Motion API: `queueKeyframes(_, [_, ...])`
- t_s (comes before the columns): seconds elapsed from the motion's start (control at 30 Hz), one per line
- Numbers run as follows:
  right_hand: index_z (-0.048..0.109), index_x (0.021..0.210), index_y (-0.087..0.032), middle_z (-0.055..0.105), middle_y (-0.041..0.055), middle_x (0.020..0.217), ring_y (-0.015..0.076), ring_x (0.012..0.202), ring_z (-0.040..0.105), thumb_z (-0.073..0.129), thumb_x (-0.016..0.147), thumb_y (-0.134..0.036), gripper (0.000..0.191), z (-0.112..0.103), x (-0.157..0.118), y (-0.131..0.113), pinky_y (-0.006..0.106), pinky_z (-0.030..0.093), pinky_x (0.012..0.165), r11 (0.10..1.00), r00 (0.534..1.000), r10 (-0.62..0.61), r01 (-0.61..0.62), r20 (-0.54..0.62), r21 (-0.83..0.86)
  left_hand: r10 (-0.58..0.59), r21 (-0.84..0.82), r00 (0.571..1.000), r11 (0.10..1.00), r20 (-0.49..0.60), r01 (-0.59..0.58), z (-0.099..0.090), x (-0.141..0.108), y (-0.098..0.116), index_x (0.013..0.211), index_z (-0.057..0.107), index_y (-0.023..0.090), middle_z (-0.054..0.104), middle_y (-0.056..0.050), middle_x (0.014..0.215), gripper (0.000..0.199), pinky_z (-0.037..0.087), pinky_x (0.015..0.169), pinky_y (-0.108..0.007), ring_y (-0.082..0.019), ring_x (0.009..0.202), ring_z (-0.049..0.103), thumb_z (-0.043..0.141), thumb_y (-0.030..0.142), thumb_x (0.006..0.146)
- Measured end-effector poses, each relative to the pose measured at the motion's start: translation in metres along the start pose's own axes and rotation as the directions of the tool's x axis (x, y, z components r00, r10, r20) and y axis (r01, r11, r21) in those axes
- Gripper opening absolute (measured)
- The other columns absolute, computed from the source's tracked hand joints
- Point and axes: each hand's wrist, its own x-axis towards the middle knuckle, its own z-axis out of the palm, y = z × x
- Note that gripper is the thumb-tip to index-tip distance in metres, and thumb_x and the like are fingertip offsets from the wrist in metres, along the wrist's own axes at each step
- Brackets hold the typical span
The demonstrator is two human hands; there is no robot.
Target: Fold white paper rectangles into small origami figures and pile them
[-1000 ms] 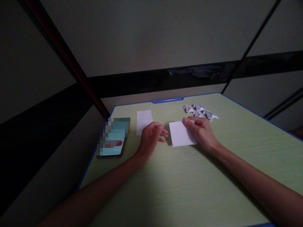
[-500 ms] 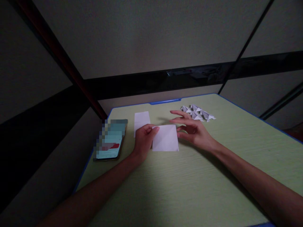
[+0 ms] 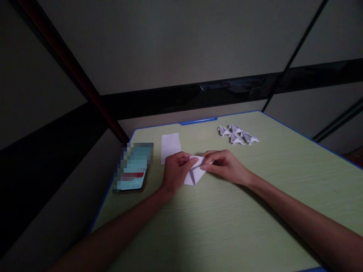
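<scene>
A small white sheet of paper (image 3: 195, 174) is held between both hands above the table's middle, its right part folded over so that a slanted edge shows. My left hand (image 3: 177, 170) pinches its upper left part, thumb on top. On the right side, my right hand (image 3: 225, 164) grips the raised part between thumb and fingers. Behind my left hand lies another white sheet (image 3: 170, 145), flat on the table. Several folded white paper figures (image 3: 235, 135) sit together behind my right hand.
A phone (image 3: 134, 168) with a lit, partly pixelated screen lies at the table's left edge. The pale green table (image 3: 255, 226) has a blue rim and a blue strip (image 3: 198, 121) at the back, near a panelled wall.
My right hand has moved left and closed on the paper's right side. The paper, flat and square before, is now folded over there. My left hand has shifted slightly right.
</scene>
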Motion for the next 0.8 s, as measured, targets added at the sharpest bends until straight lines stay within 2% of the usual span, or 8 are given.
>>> queueKeyframes(0.1, [0.059,0.061,-0.012,0.055,0.0013,0.063,0.0101,0.057,0.048,0.060,0.067,-0.026,0.016,0.0036,0.0007,-0.0009,0.025,0.037,0.054,0.997,0.991,0.073,-0.073,-0.109,0.008,0.021,-0.017,0.999,1.000,0.037,-0.020,0.0006,0.0000,-0.0009,0.057,0.059,0.012,0.060,0.002,0.051,0.010,0.036,0.043,-0.017,-0.008,0.047,0.051,0.063,0.022,0.059])
queueKeyframes(0.27, [0.056,0.063,-0.012,0.054,0.0005,0.060,0.0096,0.055,0.045,0.059,0.067,-0.028,0.017,0.0033,-0.0001,-0.0057,0.024,0.035,0.053,0.994,0.965,0.107,-0.106,-0.238,0.016,0.005,-0.085,0.996,0.996,0.090,0.002,0.0024,0.0000,-0.0002,0.061,0.061,0.014,0.060,0.002,0.053,0.011,0.044,0.050,-0.020,-0.009,0.052,0.053,0.056,0.023,0.064])
queueKeyframes(0.4, [0.056,0.061,-0.012,0.053,0.0005,0.061,0.0097,0.057,0.045,0.058,0.068,-0.028,0.018,0.0036,0.0000,-0.0058,0.025,0.036,0.054,0.996,0.954,0.084,-0.088,-0.288,-0.001,-0.007,-0.129,0.988,0.991,0.152,0.027,0.0028,-0.0005,0.0017,0.061,0.060,0.013,0.061,0.001,0.055,0.011,0.047,0.053,-0.021,-0.009,0.052,0.055,0.054,0.021,0.065])
queueKeyframes(0.57, [0.056,0.057,-0.013,0.052,0.0026,0.073,0.0113,0.067,0.048,0.058,0.067,-0.022,0.014,0.0036,0.0027,0.0001,0.027,0.038,0.062,1.000,0.926,-0.021,0.013,-0.376,-0.025,-0.040,-0.152,0.980,0.986,0.195,0.070,0.0032,-0.0013,0.0026,0.060,0.057,0.013,0.062,0.000,0.056,0.009,0.048,0.055,-0.022,-0.010,0.052,0.057,0.056,0.021,0.063])
queueKeyframes(0.73, [0.058,0.059,-0.014,0.051,0.0044,0.085,0.0128,0.079,0.049,0.058,0.067,-0.019,0.010,-0.0004,0.0029,-0.0004,0.030,0.038,0.071,0.997,0.935,-0.069,0.077,-0.347,0.011,-0.084,-0.113,0.969,0.987,0.234,0.113,0.0039,0.0000,-0.0014,0.068,0.058,0.013,0.061,0.000,0.054,0.011,0.042,0.045,-0.020,-0.011,0.046,0.055,0.059,0.021,0.061])
queueKeyframes(0.8, [0.059,0.059,-0.014,0.051,0.0046,0.088,0.0133,0.082,0.049,0.060,0.066,-0.019,0.009,-0.0031,0.0020,-0.0032,0.030,0.038,0.072,0.995,0.956,-0.081,0.094,-0.283,0.034,-0.062,-0.124,0.980,0.988,0.187,0.087,0.0030,0.0015,-0.0031,0.070,0.059,0.012,0.061,0.000,0.055,0.013,0.040,0.043,-0.020,-0.011,0.046,0.055,0.059,0.022,0.061])
